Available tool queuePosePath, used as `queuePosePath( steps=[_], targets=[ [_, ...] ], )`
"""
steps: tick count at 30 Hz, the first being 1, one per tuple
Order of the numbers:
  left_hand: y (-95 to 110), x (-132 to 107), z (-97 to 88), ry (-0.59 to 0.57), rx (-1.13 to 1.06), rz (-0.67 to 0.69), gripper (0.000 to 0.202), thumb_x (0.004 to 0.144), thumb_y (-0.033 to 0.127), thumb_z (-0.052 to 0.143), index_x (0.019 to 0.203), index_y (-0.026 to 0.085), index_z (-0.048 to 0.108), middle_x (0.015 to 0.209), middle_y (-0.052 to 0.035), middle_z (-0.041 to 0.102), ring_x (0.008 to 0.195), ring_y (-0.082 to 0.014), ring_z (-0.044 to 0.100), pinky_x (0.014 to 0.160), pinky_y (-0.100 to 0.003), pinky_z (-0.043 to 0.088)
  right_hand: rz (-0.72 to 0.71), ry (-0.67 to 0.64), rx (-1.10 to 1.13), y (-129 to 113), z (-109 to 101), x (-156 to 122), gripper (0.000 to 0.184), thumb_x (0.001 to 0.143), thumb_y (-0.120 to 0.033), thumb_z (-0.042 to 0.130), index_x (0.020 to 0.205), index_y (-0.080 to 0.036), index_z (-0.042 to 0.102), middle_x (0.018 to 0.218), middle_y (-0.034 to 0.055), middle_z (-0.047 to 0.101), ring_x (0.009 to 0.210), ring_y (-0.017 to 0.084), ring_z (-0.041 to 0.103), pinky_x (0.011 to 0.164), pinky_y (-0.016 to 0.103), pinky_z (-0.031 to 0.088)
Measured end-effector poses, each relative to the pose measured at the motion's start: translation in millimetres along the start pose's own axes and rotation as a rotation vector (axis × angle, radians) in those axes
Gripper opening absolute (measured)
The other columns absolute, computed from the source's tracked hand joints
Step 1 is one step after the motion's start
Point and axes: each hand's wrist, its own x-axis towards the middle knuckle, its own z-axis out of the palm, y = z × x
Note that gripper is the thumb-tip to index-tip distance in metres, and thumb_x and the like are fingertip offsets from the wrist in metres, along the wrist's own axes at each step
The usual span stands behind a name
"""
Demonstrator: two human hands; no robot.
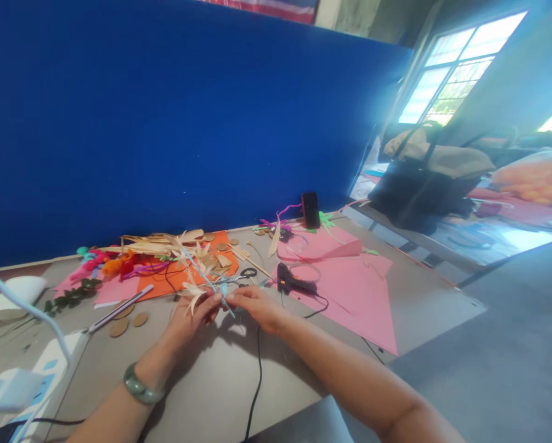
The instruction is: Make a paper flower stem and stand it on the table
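Note:
Both hands meet above the middle of the table around a thin light blue stem that looks like a pipe cleaner, slanting from upper left to lower right. My left hand is closed, thumb and fingers pinching the stem, with pale dried husk petals beside its knuckles. From the other side, my right hand pinches the stem's lower part, close to a small light blue piece. Just beyond the fingertips lie scissors. Fingers partly hide where the stem is gripped.
Dried husks and coloured pipe cleaners lie at back left. A black glue gun rests on pink sheets. A phone leans against the blue partition. Wooden discs and a power strip are left.

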Motion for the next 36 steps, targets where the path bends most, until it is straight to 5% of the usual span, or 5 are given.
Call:
queuePosePath(
  steps=[11, 18, 21, 27, 36],
  targets=[
    [-8, 7, 7.2, 0.078, -0.235, -0.088, 0.037, 0.061, 0.044, 0.076, 0.059, 0.018, 0.05, 0.043, 0.0074, 0.042, 0.039, -0.0061, 0.032, 0.042, -0.021, 0.022, -0.091, 0.086, -0.167, -10, 6, -8, 0.018, 0.069, -0.032, 0.071, 0.066, -0.014, 0.066, 0.06, -0.0035, 0.058, 0.058, 0.01, 0.049, 0.063, 0.024, 0.038],
    [-7, 7, 6.9, 0.131, -0.22, -0.102, 0.037, 0.063, 0.043, 0.075, 0.057, 0.018, 0.049, 0.041, 0.0071, 0.044, 0.038, -0.0056, 0.034, 0.042, -0.02, 0.023, -0.441, 0.149, -0.491, -6, 5, -4, 0.023, 0.082, -0.028, 0.062, 0.062, -0.016, 0.065, 0.063, 0.0005, 0.064, 0.065, 0.014, 0.057, 0.07, 0.027, 0.041],
    [-9, 7, 4.4, 0.147, -0.227, -0.107, 0.035, 0.065, 0.041, 0.074, 0.058, 0.018, 0.049, 0.041, 0.0066, 0.046, 0.039, -0.0058, 0.035, 0.042, -0.021, 0.024, -0.471, 0.17, -0.549, -4, 3, -3, 0.03, 0.09, -0.028, 0.051, 0.067, -0.017, 0.068, 0.067, 0.0023, 0.067, 0.07, 0.016, 0.061, 0.073, 0.028, 0.042],
    [-10, 8, 3.3, 0.156, -0.271, -0.111, 0.036, 0.065, 0.04, 0.075, 0.057, 0.018, 0.047, 0.041, 0.0077, 0.044, 0.038, -0.0048, 0.033, 0.041, -0.02, 0.021, -0.404, 0.29, -0.419, -4, 0, -3, 0.012, 0.081, -0.025, 0.062, 0.075, -0.018, 0.068, 0.076, 0.0033, 0.07, 0.076, 0.018, 0.062, 0.076, 0.03, 0.044],
    [-12, 10, 3.1, 0.193, -0.248, -0.112, 0.035, 0.064, 0.04, 0.074, 0.055, 0.018, 0.047, 0.038, 0.008, 0.043, 0.035, -0.005, 0.032, 0.04, -0.02, 0.02, -0.352, 0.119, -0.113, -8, -2, -3, 0.029, 0.089, -0.036, 0.045, 0.065, -0.019, 0.047, 0.063, -0.0028, 0.045, 0.063, 0.012, 0.043, 0.065, 0.026, 0.036]
  ],
)
